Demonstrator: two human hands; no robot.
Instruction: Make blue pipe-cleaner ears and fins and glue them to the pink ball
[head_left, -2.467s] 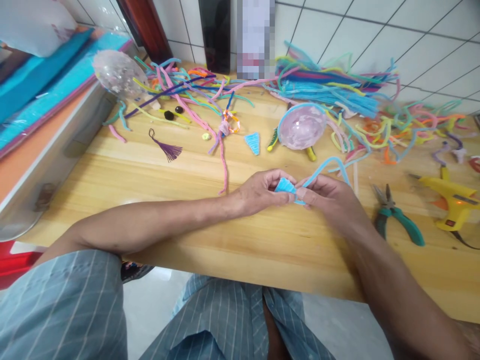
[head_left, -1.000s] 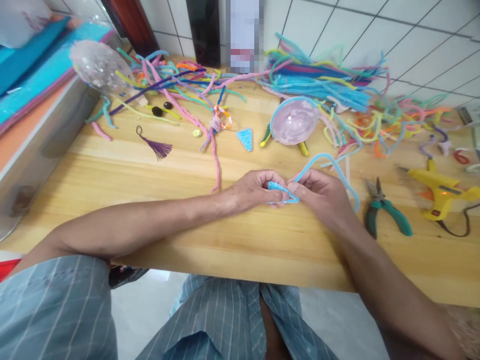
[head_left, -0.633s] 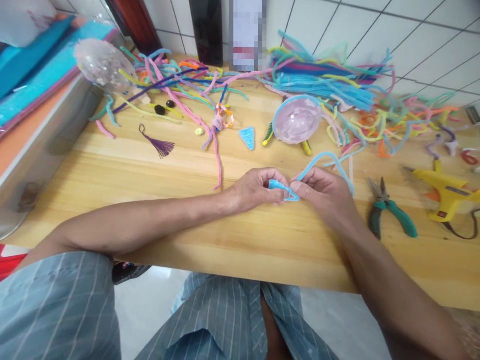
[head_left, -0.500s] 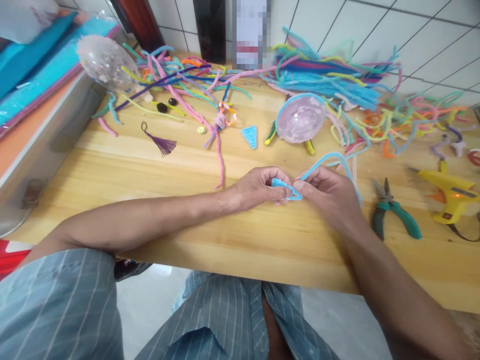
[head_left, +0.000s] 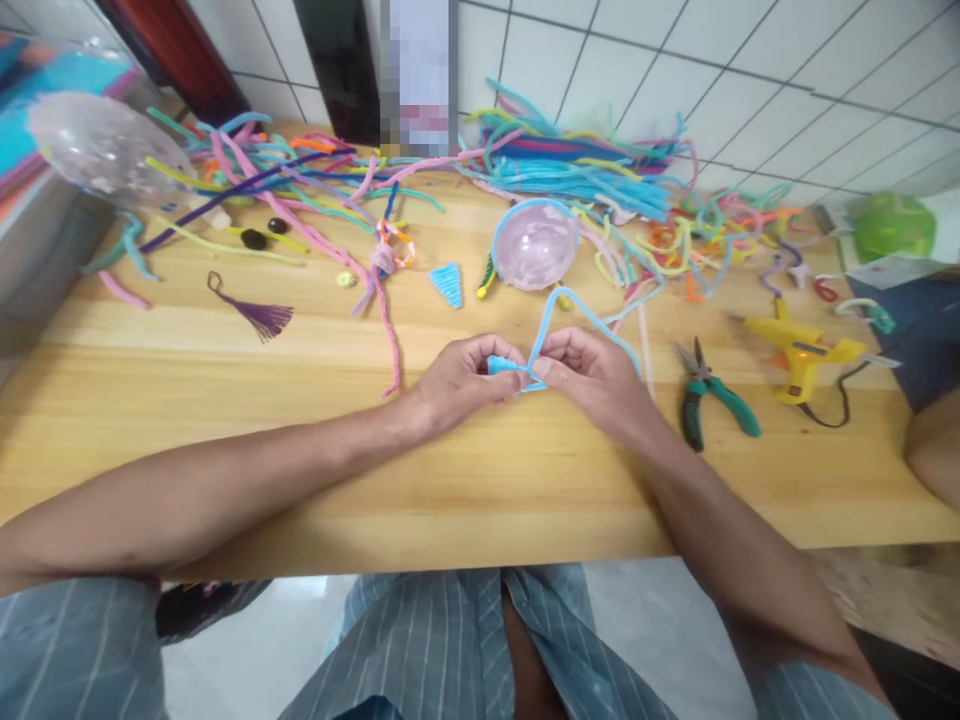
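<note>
Left hand (head_left: 457,378) and right hand (head_left: 586,372) knuckle-up, fingers seemingly pinched on blue pipe cleaner (head_left: 561,303).

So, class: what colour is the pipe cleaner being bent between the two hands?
Light blue: the pipe cleaner, pinched by both hands, seen in the head view.

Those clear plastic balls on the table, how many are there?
2. One clear ball lies at the far left edge; a pinkish ball sits just beyond the hands. The pipe-cleaner pile might hide others.
</note>
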